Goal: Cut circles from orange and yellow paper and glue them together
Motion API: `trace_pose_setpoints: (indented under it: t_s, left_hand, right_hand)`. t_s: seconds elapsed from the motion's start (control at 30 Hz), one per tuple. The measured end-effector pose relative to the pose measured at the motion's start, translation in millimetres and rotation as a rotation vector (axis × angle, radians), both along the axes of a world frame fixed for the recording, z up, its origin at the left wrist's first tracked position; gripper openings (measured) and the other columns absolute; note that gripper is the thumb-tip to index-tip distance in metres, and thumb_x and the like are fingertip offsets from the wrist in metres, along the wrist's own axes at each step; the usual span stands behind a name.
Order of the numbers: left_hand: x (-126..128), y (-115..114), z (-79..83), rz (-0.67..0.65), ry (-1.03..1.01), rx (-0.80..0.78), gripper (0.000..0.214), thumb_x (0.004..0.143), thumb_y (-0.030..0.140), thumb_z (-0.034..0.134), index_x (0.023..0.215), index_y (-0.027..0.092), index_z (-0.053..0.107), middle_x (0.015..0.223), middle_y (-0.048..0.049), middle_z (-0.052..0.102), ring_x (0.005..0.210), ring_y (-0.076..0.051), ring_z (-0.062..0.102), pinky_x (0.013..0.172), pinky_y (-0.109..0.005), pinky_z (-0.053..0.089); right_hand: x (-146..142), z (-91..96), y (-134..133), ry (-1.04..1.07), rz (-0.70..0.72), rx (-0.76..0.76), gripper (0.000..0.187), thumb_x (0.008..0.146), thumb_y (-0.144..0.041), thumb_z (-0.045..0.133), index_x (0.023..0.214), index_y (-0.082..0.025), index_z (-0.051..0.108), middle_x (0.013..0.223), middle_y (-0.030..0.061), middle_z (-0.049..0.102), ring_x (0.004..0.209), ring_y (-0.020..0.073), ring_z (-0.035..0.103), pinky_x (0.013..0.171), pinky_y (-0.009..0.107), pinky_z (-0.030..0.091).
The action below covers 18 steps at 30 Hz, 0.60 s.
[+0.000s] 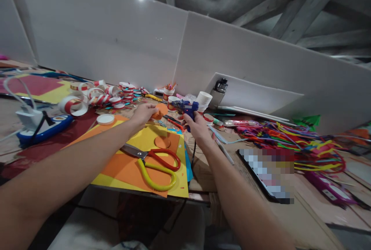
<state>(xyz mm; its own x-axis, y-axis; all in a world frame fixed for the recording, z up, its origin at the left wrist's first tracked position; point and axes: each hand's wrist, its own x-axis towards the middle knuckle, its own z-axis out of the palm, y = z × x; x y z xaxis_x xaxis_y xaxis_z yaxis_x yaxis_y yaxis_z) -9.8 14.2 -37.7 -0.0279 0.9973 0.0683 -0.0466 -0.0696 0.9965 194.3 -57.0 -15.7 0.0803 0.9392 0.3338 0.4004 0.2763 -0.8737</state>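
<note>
Well, taking my scissors [164, 153] as the mark, the worktop [7, 107] at far left carries a white charger [28, 118] plugged into a blue-and-white strip [59, 126], both well left of them. Beyond the scissors and to the left lie red-and-white paper rings [95, 94] in a loose heap, and nearer in, a white lid [105, 119]. My left hand [145, 113] is past the scissors, its fingers pinched on the edge of an orange disc [161, 111], which I hold up off the worktop. The scissors themselves lie on orange [114, 172] and yellow sheets [182, 153], red and yellow handles to the right, blades partly hidden by my forearm. A second disc [162, 142] lies flat just beyond the handles.

Beyond the scissors and slightly right, my right hand [199, 125] is wrapped round a blue glue gun [189, 107], its nozzle turned left toward the first disc; I can't tell whether they touch. My hands are apart from each other. Farther back stand stacked cups [205, 98] and a bottle [218, 94]. Right of the scissors is a phone [261, 176], then a bundle of coloured pipe cleaners [292, 142], and a purple pack [329, 188] beyond the phone.
</note>
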Motion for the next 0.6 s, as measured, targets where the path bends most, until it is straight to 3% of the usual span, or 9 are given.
trace_pose_setpoints:
  t_s: [0.17,0.3,0.47,0.6]
  left_hand:
    - [3,-3,0.4,-0.059,0.01,-0.005,0.015,0.07,0.027,0.071,0.077,0.014,0.069,0.072,-0.0044,0.069,0.059,-0.012,0.059,0.048,-0.02,0.041]
    - [6,-7,1.9,-0.141,-0.059,0.028,0.021,0.067,0.027,0.075,0.082,0.013,0.07,0.074,-0.0048,0.07,0.06,-0.012,0.06,0.049,-0.021,0.041]
    - [6,-10,2.7,-0.229,-0.077,0.017,0.032,0.065,0.027,0.079,0.094,0.014,0.073,0.082,-0.0068,0.074,0.064,-0.013,0.064,0.049,-0.02,0.039]
    - [7,-11,3.3,-0.236,-0.067,0.015,0.028,0.064,0.023,0.078,0.09,0.013,0.072,0.078,-0.0056,0.073,0.061,-0.012,0.061,0.049,-0.02,0.039]
  right_hand:
    - [-12,7.2,-12,-0.238,-0.027,-0.042,0.034,0.092,-0.036,0.054,0.118,-0.016,0.063,0.097,0.0084,0.075,0.07,0.0172,0.065,0.066,0.027,0.051]
    - [-16,16.0,-22,-0.432,-0.127,-0.004,0.034,0.093,-0.03,0.055,0.122,-0.016,0.064,0.099,0.0105,0.075,0.09,0.024,0.069,0.078,0.03,0.051]
    - [-23,23.2,-31,-0.566,-0.153,-0.035,0.036,0.095,-0.029,0.052,0.127,-0.015,0.062,0.105,0.0139,0.075,0.098,0.0275,0.07,0.08,0.03,0.05]
    - [-23,20.4,-29,-0.555,-0.179,-0.019,0.037,0.096,-0.03,0.049,0.128,-0.014,0.06,0.104,0.0155,0.074,0.096,0.0285,0.07,0.081,0.032,0.05]
